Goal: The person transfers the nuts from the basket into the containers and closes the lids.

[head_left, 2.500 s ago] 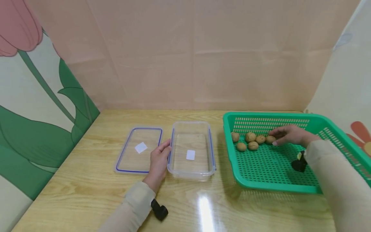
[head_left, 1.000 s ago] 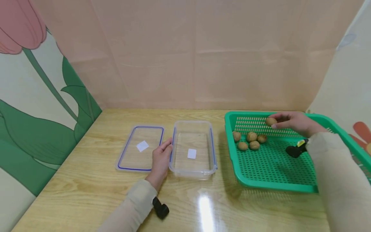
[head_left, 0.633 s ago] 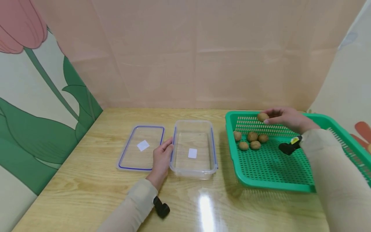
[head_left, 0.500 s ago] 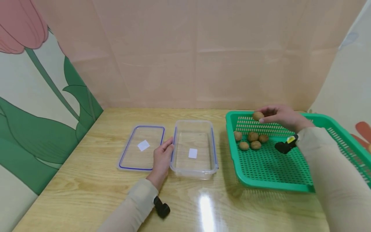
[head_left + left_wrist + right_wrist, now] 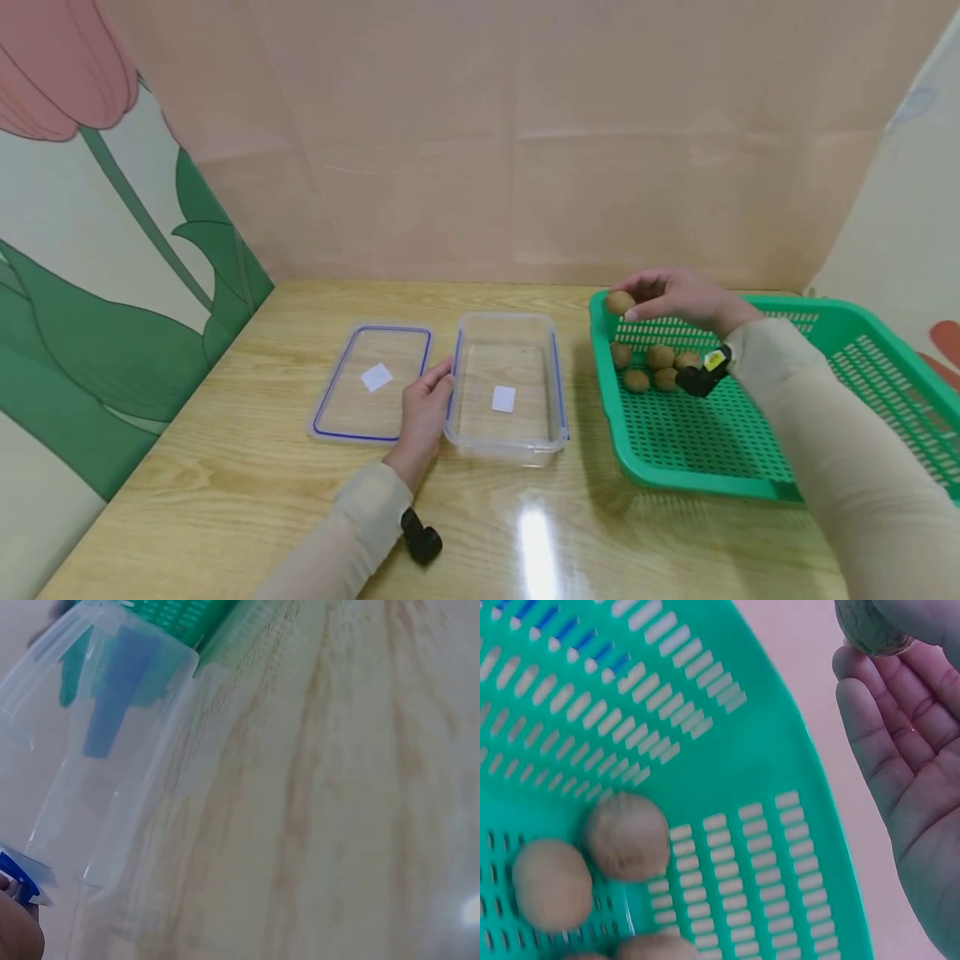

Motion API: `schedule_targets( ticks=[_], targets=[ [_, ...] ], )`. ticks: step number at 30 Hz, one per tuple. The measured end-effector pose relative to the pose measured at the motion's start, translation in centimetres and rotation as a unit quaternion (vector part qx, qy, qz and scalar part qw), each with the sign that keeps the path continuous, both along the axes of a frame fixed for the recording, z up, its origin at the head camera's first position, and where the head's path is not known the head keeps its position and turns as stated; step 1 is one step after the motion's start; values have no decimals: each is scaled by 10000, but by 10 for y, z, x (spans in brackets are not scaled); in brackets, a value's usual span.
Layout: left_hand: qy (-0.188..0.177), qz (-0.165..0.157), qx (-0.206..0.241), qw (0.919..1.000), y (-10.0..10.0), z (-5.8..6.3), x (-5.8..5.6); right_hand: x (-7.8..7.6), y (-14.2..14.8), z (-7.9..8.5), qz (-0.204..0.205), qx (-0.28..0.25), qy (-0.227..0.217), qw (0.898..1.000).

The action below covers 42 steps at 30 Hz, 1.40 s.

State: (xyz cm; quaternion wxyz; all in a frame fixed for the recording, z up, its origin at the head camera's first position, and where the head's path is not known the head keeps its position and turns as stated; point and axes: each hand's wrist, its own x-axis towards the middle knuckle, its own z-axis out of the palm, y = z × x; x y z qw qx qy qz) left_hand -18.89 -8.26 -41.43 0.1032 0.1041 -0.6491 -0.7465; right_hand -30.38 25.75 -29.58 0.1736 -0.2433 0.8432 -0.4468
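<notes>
The green basket [image 5: 705, 481] stands right of the clear storage box [image 5: 517, 445], which my left hand [image 5: 425, 410] touches; whether it grips I cannot tell. My right hand [image 5: 675, 297] pinches a walnut [image 5: 618, 303] by the basket's far-left corner; only the right wrist view shows that palm [image 5: 937, 840].

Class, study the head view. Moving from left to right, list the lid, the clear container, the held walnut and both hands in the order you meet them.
Lid → left hand → clear container → held walnut → right hand
</notes>
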Motion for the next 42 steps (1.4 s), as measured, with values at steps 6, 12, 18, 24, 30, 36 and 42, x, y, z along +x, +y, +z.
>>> schedule_targets(
  ticks=[6,12,18,24,30,36,42],
  targets=[
    [31,15,-67,10000,1,-1,-1,0,-22,3,422,-227,-27,9988],
    [-15,66,-190,9998,0,1,1,-4,-47,8,829,-352,-98,9959],
    [-15,33,-195,9998,0,1,0,-5,-76,14,1160,-162,-46,9931],
    [-46,-11,-185,9998,1,0,-1,-2,-102,13,1794,-53,-152,9836],
    [30,-10,-218,9998,2,-1,-3,0,-123,9,2202,-55,-304,9750],
    [-13,-32,-240,9997,3,-2,-6,0,-142,0,2722,107,-252,9618],
    [49,-29,-287,9996,3,-4,-7,3,-162,-12,3024,372,-438,9515]
  ],
)
